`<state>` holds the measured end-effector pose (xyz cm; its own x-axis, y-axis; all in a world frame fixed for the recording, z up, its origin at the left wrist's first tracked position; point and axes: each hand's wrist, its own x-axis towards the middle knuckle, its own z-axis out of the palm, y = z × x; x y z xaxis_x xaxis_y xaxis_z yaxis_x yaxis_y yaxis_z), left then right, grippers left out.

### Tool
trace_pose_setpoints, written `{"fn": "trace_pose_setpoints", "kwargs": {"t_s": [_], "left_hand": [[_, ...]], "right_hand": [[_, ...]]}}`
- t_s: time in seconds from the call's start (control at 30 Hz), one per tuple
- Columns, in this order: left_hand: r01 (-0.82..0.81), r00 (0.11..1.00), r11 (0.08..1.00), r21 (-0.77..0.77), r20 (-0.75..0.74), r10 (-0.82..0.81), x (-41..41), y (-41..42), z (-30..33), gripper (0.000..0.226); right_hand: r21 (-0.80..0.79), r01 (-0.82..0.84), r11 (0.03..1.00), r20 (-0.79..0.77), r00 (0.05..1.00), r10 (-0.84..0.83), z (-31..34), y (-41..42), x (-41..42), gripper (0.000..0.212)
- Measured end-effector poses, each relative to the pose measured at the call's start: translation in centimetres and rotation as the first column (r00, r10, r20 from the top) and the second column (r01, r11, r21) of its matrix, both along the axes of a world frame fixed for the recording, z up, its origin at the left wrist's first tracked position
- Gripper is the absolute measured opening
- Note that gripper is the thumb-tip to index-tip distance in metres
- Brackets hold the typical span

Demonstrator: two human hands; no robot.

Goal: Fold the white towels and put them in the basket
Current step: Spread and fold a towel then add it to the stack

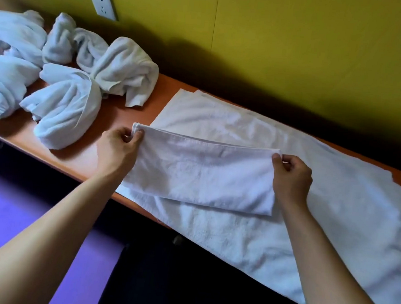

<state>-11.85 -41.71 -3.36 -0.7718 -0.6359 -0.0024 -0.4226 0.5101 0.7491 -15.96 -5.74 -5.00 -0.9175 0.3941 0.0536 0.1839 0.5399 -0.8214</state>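
Observation:
A small white towel [202, 174], folded double, hangs stretched between my hands just above the table. My left hand [118, 150] pinches its upper left corner and my right hand [292, 176] pinches its upper right corner. Beneath it a large white towel [332, 187] lies spread flat across the right part of the orange table [114, 125], its near edge draped over the table's front. A heap of several crumpled white towels [63, 72] sits at the left. No basket is in view.
A yellow wall [301, 39] with a white power socket [102, 3] runs right behind the narrow table. Below the table's front edge there is purple floor [21, 196] and a dark gap.

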Motion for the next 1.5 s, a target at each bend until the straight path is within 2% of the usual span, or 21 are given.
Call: {"fn": "trace_pose_setpoints", "kwargs": {"t_s": [0.2, 0.27, 0.37, 0.4, 0.47, 0.53, 0.57, 0.63, 0.7, 0.8, 0.87, 0.9, 0.97, 1.0, 1.07, 1.13, 1.2, 1.33, 1.5], "left_hand": [[-0.022, 0.999, 0.999, 0.027, 0.041, 0.021, -2.2, -0.1, -3.1, 0.036], [-0.011, 0.999, 1.0, 0.029, 0.036, 0.01, -1.9, 0.1, -4.0, 0.029], [0.115, 0.993, 0.993, -0.01, 0.017, -0.115, -0.4, 0.9, -4.4, 0.036], [0.19, 0.982, 0.981, -0.047, 0.008, -0.19, 0.5, 1.3, -4.5, 0.038], [0.327, 0.945, 0.917, -0.229, 0.051, -0.324, 2.6, 2.1, -4.7, 0.038], [0.384, 0.923, 0.819, -0.426, 0.139, -0.36, 4.8, 2.7, -5.1, 0.036], [0.398, 0.917, 0.791, -0.465, 0.162, -0.366, 5.8, 2.9, -5.2, 0.035], [0.45, 0.893, 0.786, -0.425, 0.225, -0.39, 7.7, 3.1, -5.7, 0.047], [0.509, 0.853, 0.795, -0.33, 0.316, -0.415, 8.6, 3.0, -6.2, 0.062], [0.541, 0.826, 0.787, -0.297, 0.362, -0.432, 8.8, 2.7, -6.7, 0.066], [0.54, 0.826, 0.788, -0.294, 0.362, -0.431, 8.8, 2.7, -6.6, 0.066], [0.54, 0.827, 0.788, -0.298, 0.36, -0.431, 8.9, 2.7, -6.6, 0.066], [0.545, 0.825, 0.787, -0.29, 0.353, -0.441, 8.9, 2.6, -6.4, 0.064], [0.546, 0.825, 0.791, -0.275, 0.338, -0.452, 8.8, 2.4, -6.3, 0.062], [0.518, 0.851, 0.816, -0.256, 0.252, -0.461, 8.9, 1.9, -6.2, 0.052], [0.434, 0.901, 0.857, -0.279, 0.154, -0.406, 9.4, 1.4, -6.1, 0.043], [0.347, 0.938, 0.893, -0.288, 0.093, -0.334, 10.1, 0.9, -6.2, 0.035], [0.304, 0.952, 0.934, -0.189, 0.018, -0.306, 10.8, 0.2, -6.3, 0.029], [0.331, 0.944, 0.941, -0.072, 0.026, -0.33, 10.5, -0.7, -6.0, 0.025]], "right_hand": [[0.071, -0.015, 0.997, 0.024, 1.0, 0.013, -2.1, -0.1, -2.5, 0.026], [0.084, -0.024, 0.996, 0.054, 0.998, 0.02, -2.5, -0.2, -2.6, 0.026], [0.063, -0.032, 0.998, 0.089, 0.996, 0.026, -2.6, -0.1, -1.8, 0.021], [0.067, -0.033, 0.997, 0.099, 0.995, 0.026, -2.5, 0.0, -1.1, 0.021], [0.114, -0.051, 0.992, 0.153, 0.988, 0.033, -2.3, 0.6, 0.6, 0.025], [0.188, -0.073, 0.98, 0.251, 0.968, 0.024, -2.4, 1.2, 2.6, 0.034], [0.228, -0.086, 0.97, 0.301, 0.953, 0.014, -2.4, 1.4, 3.7, 0.039], [0.266, -0.117, 0.957, 0.394, 0.919, 0.003, -2.5, 1.6, 5.4, 0.045], [0.158, -0.108, 0.982, 0.456, 0.89, 0.024, -2.4, 1.3, 6.4, 0.045], [-0.179, 0.053, 0.982, 0.481, 0.876, 0.04, -2.1, 0.8, 6.4, 0.034], [-0.369, 0.225, 0.902, 0.528, 0.849, 0.004, -1.8, 0.8, 6.3, 0.025], [-0.466, 0.317, 0.826, 0.551, 0.834, -0.009, -1.7, 0.8, 6.2, 0.021], [-0.57, 0.414, 0.71, 0.557, 0.83, -0.036, -1.4, 0.3, 6.1, 0.016], [-0.572, 0.393, 0.72, 0.523, 0.851, -0.05, -1.3, -0.1, 6.0, 0.015], [-0.487, 0.256, 0.835, 0.382, 0.922, -0.06, -0.8, -1.4, 5.6, 0.013], [-0.375, 0.116, 0.92, 0.231, 0.972, -0.029, 0.5, -3.8, 5.1, 0.008], [-0.3, 0.0, 0.954, 0.112, 0.993, 0.035, 1.7, -6.9, 4.4, 0.002], [-0.234, -0.246, 0.941, -0.063, 0.969, 0.238, 3.0, -13.8, 3.5, 0.007], [-0.014, -0.508, 0.861, -0.113, 0.857, 0.503, 2.9, -21.6, 4.5, 0.01]]}}
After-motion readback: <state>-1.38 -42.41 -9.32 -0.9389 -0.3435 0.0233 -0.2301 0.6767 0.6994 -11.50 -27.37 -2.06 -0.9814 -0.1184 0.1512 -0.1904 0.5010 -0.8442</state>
